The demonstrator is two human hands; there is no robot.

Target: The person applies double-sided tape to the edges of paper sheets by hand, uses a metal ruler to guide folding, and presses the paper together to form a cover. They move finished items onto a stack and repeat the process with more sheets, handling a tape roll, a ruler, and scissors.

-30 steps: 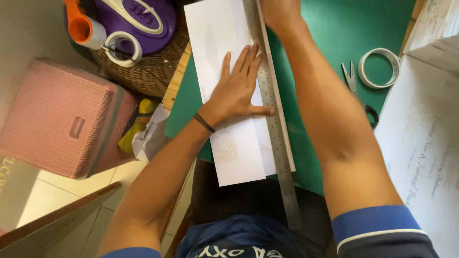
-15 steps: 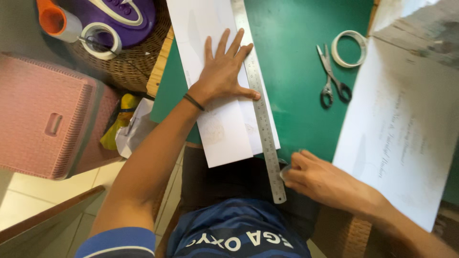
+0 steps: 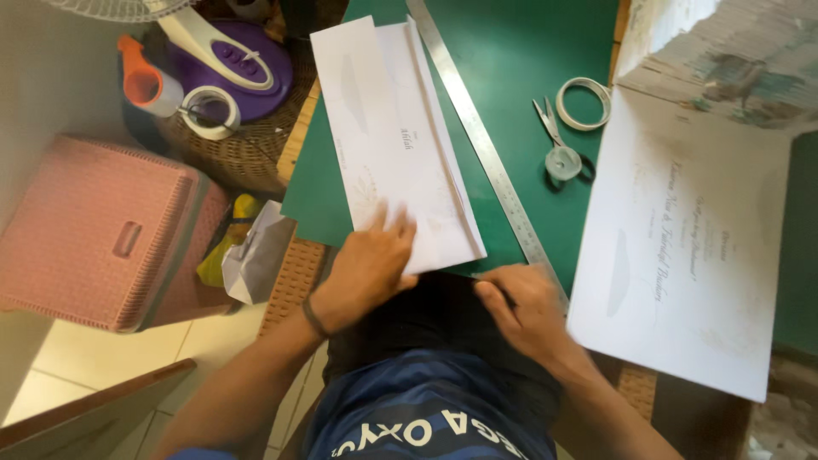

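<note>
Since half a second ago the left hand (image 3: 368, 266) slid down from the middle of the paper (image 3: 394, 145) to its near edge, and the ruler (image 3: 481, 140) now lies tilted beside the sheets instead of across them. Left fingers press flat on the paper's bottom corner, open grip, holding nothing. Right hand (image 3: 527, 308) pinches the ruler's near end at the green mat (image 3: 528, 60) edge. Scissors (image 3: 558, 145) and tape roll (image 3: 584, 103) sit further right on the table.
</note>
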